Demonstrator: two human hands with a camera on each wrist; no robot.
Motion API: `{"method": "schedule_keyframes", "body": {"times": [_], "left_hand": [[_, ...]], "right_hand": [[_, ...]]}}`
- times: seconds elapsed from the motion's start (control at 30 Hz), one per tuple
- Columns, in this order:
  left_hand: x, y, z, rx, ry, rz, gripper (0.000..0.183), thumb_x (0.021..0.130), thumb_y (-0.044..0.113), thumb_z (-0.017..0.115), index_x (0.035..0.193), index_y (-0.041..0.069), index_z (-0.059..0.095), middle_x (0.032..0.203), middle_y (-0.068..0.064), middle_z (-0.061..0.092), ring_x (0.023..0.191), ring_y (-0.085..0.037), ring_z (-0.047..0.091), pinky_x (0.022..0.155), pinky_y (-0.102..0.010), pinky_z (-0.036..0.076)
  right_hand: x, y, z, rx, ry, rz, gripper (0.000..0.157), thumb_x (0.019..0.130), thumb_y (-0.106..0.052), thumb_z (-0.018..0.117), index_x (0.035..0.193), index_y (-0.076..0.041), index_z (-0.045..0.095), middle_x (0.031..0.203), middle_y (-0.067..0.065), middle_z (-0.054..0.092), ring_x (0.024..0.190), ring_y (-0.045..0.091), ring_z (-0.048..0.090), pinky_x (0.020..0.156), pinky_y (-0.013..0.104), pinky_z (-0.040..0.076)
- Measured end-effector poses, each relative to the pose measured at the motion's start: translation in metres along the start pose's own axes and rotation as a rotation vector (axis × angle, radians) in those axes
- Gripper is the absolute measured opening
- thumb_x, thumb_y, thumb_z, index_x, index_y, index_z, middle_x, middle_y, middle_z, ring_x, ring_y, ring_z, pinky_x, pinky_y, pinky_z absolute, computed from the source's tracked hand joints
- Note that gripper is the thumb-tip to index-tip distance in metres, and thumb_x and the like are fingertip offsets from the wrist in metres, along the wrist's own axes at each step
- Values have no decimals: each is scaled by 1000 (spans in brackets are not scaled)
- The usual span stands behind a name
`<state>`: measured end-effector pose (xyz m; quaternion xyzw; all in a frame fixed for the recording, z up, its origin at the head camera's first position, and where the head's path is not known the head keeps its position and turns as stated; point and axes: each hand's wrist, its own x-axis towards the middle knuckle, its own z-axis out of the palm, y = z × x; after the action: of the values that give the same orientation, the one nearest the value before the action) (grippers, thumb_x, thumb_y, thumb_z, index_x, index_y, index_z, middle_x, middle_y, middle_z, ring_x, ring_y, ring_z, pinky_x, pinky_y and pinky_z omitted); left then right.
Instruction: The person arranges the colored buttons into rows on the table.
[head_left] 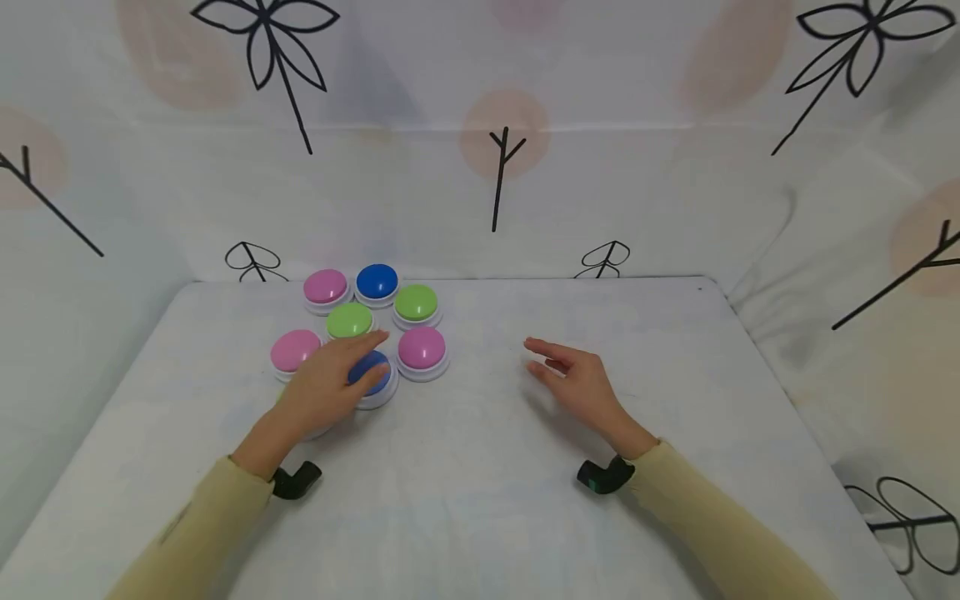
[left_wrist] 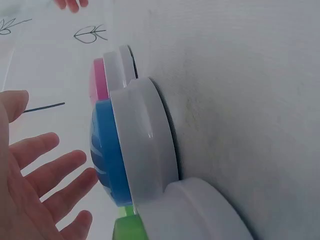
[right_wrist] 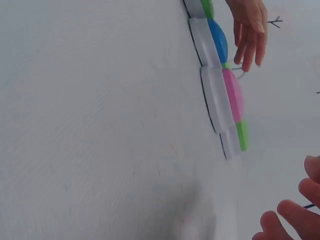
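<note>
My left hand (head_left: 326, 383) hovers over a cluster of round push buttons with white bases, fingers spread and holding nothing. Beneath its thumb and fingers is a blue button (head_left: 369, 367), partly covered; the left wrist view has the fingertips close above that blue dome (left_wrist: 111, 155). A pink button (head_left: 422, 347) lies just right of it and a green one (head_left: 349, 320) just beyond. Another pink button (head_left: 295, 350) sits to the left, and a button under my wrist is mostly hidden. My right hand (head_left: 583, 385) is held above the white table, fingers loosely extended, with nothing in it.
At the back of the cluster are a pink button (head_left: 326, 287), a blue button (head_left: 377, 282) and a green button (head_left: 416, 303). The white table (head_left: 480, 500) ends at a patterned cloth backdrop (head_left: 420, 192). A dark wrist mount (head_left: 298, 481) sticks out below the left sleeve.
</note>
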<state>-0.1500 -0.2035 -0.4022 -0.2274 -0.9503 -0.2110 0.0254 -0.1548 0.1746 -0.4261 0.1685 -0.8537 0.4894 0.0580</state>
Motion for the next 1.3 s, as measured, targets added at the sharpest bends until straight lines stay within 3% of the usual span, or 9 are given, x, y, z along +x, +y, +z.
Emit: {"method": "schedule_keyframes", "body": {"times": [0.13,0.3,0.5,0.63,0.87,1.03,1.3], "left_hand": [[6,-4,5,-141,-28,-65,56,101,44,54,151,21,45,151,-6,47,139,-31,41,107,-57,39],[13,-4,8,-313,-57,-148,57,100,50,54,151,25,45,149,-6,48,139,-31,41,106,-58,40],[25,-6,15,-401,-47,-139,53,100,42,59,148,22,49,143,-9,55,134,-30,47,105,-57,41],[31,-7,23,-393,-57,-110,53,99,38,61,147,20,50,144,-7,54,136,-29,44,106,-55,41],[38,-5,27,-278,-47,-52,50,95,28,67,143,18,56,145,-7,53,136,-31,45,105,-54,42],[42,-5,28,-239,-61,-42,52,94,26,71,143,19,56,146,-9,53,137,-32,45,106,-53,42],[45,-2,26,-231,-67,-31,53,91,23,74,141,18,58,144,-11,54,136,-34,45,106,-54,41]], "right_hand": [[6,-1,9,115,-21,111,38,92,-14,73,129,-10,68,126,5,68,118,19,63,95,30,52],[15,-7,24,147,-38,182,38,91,-13,73,129,-11,68,123,7,69,117,20,63,95,34,52],[29,-12,48,164,-67,194,39,91,-12,73,130,-9,68,124,8,68,119,21,62,97,35,52],[37,-16,65,182,-112,208,42,90,-13,74,132,-11,66,128,8,66,119,21,62,97,34,51],[49,-18,87,185,-151,198,47,89,-12,76,134,-14,65,133,6,64,117,21,63,97,32,51],[56,-17,96,204,-166,199,47,88,-12,76,133,-12,65,131,7,65,119,21,62,96,33,52],[57,-16,101,145,-205,175,41,89,-17,76,129,-14,69,134,1,63,118,21,63,97,33,51]]}}
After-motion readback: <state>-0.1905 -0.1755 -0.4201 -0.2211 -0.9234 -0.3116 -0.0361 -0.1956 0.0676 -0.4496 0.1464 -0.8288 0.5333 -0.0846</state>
